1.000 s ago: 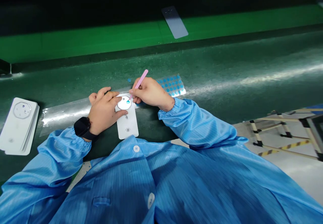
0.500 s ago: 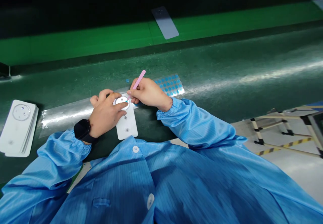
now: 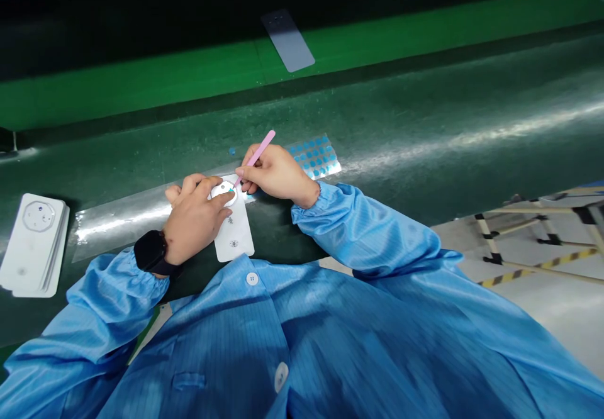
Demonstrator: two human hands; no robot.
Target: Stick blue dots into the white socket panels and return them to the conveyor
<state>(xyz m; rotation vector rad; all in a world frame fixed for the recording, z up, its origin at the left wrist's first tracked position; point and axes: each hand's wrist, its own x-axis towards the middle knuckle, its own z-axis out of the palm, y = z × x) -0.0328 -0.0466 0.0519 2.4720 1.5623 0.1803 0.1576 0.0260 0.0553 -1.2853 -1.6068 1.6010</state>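
Just left of the middle of the frame, a white panel [image 3: 234,233] lies flat on the dark green bench [image 3: 425,136], its long side pointing toward the person. The left hand [image 3: 193,217], with a black watch [image 3: 150,252] at the wrist, curls over the panel's upper end and pins it down, fingers closed around the round recess [image 3: 223,192]. The right hand [image 3: 276,173] pinches a thin pink tool [image 3: 258,150] like a pen, its tip touching the recess beside a small blue spot. A sheet of blue dots [image 3: 315,155] lies just behind that hand. A strip of clear film [image 3: 117,217] runs leftward under the hands. A stack of white panels [image 3: 33,246] sits at the left edge. At the upper middle, a grey panel [image 3: 287,40] rests on the bright green belt [image 3: 141,89].
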